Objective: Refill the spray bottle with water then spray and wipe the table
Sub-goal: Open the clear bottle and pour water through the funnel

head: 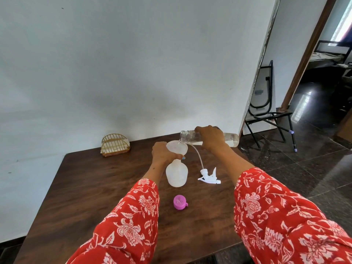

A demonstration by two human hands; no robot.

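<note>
Toward the far edge of the wooden table (85,187), the refill step is under way: the right hand (210,139) wraps around a clear water bottle (231,140) tipped nearly level, its mouth over a white funnel (180,146) seated in the spray bottle (176,174). The left hand (164,154) grips the spray bottle's neck, steadying funnel and bottle. Just right of it lies the detached trigger head (208,177); a pink cap (179,201) sits nearer the front edge. Next, probably, comes righting the water bottle, lifting out the funnel and screwing the trigger head back. How full the spray bottle is cannot be judged, and no wiping cloth is visible.
</note>
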